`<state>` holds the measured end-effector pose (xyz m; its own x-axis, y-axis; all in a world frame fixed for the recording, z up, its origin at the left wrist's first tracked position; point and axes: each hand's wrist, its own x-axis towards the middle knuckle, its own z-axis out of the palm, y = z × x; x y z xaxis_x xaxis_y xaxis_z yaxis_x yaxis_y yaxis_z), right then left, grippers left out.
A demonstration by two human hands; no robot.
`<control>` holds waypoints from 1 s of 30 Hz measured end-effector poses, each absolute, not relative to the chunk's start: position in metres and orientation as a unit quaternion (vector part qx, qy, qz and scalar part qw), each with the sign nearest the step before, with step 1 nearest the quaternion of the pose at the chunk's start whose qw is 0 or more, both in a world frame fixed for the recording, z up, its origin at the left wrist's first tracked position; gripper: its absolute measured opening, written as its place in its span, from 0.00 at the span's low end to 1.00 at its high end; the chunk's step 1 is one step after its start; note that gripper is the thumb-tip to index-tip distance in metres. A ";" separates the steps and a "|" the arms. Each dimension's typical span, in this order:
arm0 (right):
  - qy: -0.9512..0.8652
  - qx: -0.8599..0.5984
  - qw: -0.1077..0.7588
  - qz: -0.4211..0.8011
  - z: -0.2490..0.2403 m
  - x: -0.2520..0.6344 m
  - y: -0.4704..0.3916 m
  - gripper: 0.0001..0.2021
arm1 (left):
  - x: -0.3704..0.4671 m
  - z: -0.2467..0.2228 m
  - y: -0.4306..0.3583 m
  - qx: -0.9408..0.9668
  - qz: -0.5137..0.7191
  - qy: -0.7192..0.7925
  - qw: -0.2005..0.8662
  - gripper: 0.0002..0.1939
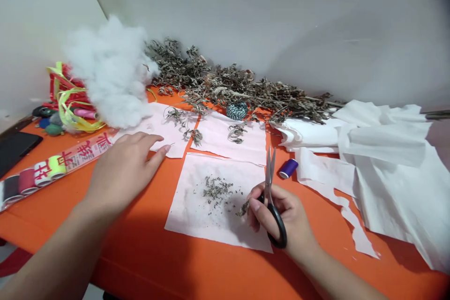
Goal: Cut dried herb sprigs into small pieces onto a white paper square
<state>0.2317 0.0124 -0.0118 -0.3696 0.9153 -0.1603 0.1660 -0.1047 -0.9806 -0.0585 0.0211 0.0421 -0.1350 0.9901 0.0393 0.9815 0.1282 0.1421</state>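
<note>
My right hand is wrapped round a pair of black-handled scissors, blades nearly together and pointing up. Its fingertips also pinch a bit of dried leaf. Below them, chopped dried leaves and a thin layer of white fluff lie on a pale pink cloth square. My left hand hovers over or rests at the edge of another pink cloth, thumb and forefinger apart. A thin dark sliver, perhaps a needle or stalk, shows by its thumb tip. Small dried sprigs lie on that cloth.
Behind are dried leafy stalks, a ball of twine and white stuffing. Coloured ribbons, packaged thread spools and a phone are left. A purple spool and white cloth lie right.
</note>
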 end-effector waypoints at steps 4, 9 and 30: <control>-0.729 -0.427 0.321 0.428 -0.007 0.234 0.011 0.04 | -0.032 0.046 0.001 0.679 0.149 0.675 0.248 0.15; -0.885 -0.271 0.320 0.203 -0.010 0.242 0.003 0.12 | 0.018 0.036 -0.028 0.665 0.144 0.502 0.534 0.17; -0.922 -0.072 0.361 -0.118 0.005 0.234 -0.004 0.02 | 0.045 0.008 -0.032 0.282 0.294 0.484 0.775 0.17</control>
